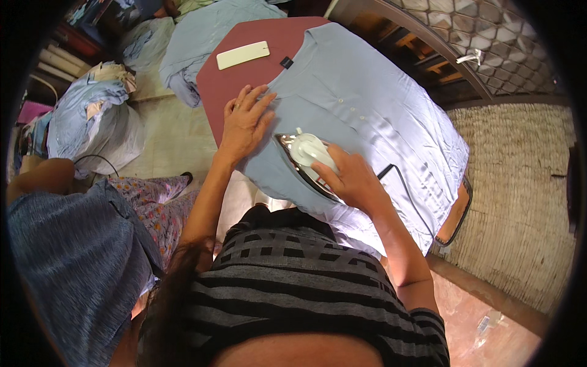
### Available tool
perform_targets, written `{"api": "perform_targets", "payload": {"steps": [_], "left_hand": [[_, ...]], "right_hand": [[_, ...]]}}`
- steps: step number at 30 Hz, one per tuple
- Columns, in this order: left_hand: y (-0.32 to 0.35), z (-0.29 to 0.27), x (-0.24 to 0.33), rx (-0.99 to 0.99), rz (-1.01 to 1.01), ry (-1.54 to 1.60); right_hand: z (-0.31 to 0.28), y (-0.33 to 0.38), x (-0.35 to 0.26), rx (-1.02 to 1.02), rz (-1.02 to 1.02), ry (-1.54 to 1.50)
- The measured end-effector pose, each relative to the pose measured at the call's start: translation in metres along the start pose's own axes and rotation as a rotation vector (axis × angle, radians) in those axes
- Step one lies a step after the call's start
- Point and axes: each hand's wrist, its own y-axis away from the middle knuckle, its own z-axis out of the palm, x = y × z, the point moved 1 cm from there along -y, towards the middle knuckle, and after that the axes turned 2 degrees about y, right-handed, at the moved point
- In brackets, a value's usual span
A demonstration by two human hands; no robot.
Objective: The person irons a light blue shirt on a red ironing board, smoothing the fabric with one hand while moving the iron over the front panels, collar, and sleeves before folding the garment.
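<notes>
A light blue buttoned shirt [367,104] lies spread over a dark red ironing board [244,79]. My right hand [351,177] grips the white handle of an electric iron [302,156], whose metal sole rests on the shirt's near edge. My left hand [244,119] lies flat with fingers spread on the shirt near its collar, just left of the iron. The iron's black cord [403,183] runs right across the fabric.
A pale flat rectangular pad [243,55] sits on the board's far end. Piles of light blue garments [92,116] lie on the floor at left. Another person in blue and floral clothing [79,244] sits at lower left. A woven mat [520,183] covers the right.
</notes>
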Motion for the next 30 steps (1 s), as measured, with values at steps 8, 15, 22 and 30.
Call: {"api": "perform_targets", "payload": {"steps": [8,15,22,30], "left_hand": [[0.000,0.014,0.021,-0.167,0.026,-0.339],[-0.005,0.056,0.063,-0.227,0.138,-0.196],[-0.065,0.059,0.032,0.020,0.144,0.017],[-0.096,0.069,0.028,-0.066,0.025,0.121]], "right_hand": [[0.005,0.091,0.044,0.386,0.366,-0.196],[-0.002,0.078,0.045,0.405,0.312,-0.153],[-0.002,0.080,0.043,0.432,0.289,-0.213],[-0.003,0.078,0.043,0.440,0.309,-0.207]]}}
